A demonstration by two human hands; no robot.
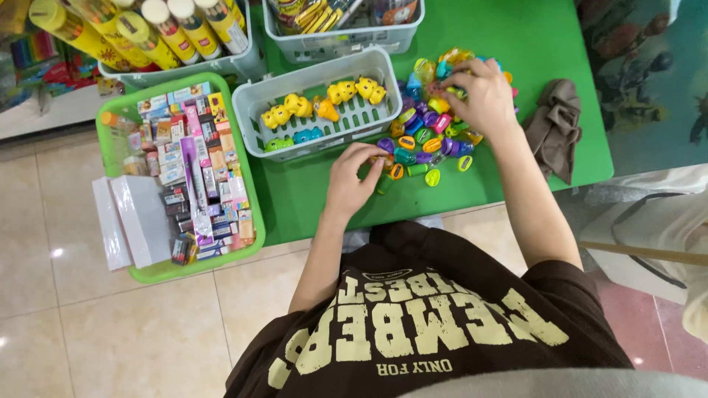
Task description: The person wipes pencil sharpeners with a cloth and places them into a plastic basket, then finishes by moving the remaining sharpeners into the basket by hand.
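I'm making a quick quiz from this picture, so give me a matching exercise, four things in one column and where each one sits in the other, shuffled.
Things:
1. yellow toy figures
2. brown cloth
3. left hand
4. right hand

Places:
A. on top of the colourful pile
B. at the pile's near edge
C. in the grey basket
D. on the green table, right of the pile

Pairs: 1-C, 2-D, 3-B, 4-A

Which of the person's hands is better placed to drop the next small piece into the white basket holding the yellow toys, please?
Probably the left hand: it lies right beside the white basket, fingertips at the pile of small colourful pieces; the right hand is farther off.
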